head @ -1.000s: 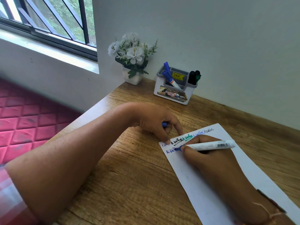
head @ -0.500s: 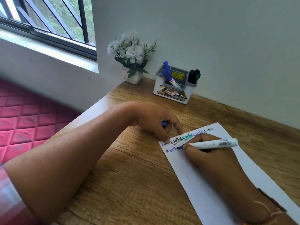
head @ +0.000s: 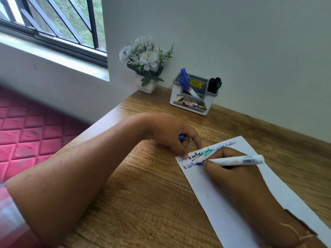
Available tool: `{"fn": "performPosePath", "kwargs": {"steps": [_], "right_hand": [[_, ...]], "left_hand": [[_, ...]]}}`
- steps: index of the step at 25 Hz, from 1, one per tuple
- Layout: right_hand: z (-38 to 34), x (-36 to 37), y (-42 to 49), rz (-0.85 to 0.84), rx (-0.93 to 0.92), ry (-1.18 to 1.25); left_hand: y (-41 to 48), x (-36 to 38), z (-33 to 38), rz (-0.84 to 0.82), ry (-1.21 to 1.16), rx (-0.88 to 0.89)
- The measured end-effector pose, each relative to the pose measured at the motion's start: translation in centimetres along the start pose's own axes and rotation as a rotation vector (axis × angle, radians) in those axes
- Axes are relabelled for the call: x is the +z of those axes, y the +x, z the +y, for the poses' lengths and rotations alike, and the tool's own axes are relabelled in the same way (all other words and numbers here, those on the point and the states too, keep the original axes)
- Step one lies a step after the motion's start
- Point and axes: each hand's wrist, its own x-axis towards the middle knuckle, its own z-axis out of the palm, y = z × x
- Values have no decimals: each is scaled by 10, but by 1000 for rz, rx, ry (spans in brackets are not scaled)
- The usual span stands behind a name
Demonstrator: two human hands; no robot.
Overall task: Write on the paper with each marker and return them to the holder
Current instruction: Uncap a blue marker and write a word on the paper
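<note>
Grained brown wooden desk [head: 136, 203] meets a pale wall under a barred window. On it, the right hand [head: 231, 167] lies across a long white paper sheet [head: 223, 217], fingers pinched round a white-barrelled blue marker [head: 234, 161] whose tip touches the second written line. The left hand [head: 172, 135], wrist bent, presses a fingertip on the sheet's top corner and curls its other fingers round a blue cap [head: 181, 136]. Well beyond, against the wall, a white and grey plastic holder [head: 192, 102] carries blue, black and green markers beside white artificial flowers in a white pot [head: 146, 58].
</note>
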Motion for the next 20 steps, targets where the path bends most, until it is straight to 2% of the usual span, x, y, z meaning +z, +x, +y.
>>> {"fn": "performPosePath", "kwargs": {"steps": [3, 5, 8, 13, 16, 20], "right_hand": [[-2, 3, -2, -78, -71, -106], [-3, 4, -3, -55, -105, -147], [0, 2, -1, 51, -8, -9], [1, -1, 1, 43, 35, 94], [1, -4, 7, 85, 82, 329], [1, -7, 7, 116, 85, 574]], "left_hand": [[-1, 0, 0, 3, -7, 2], [-1, 0, 2, 6, -4, 2], [-2, 0, 3, 8, -2, -2], [-2, 0, 6, -8, -10, -22], [-3, -1, 8, 5, -19, -31], [-5, 2, 4, 223, -211, -54]]}}
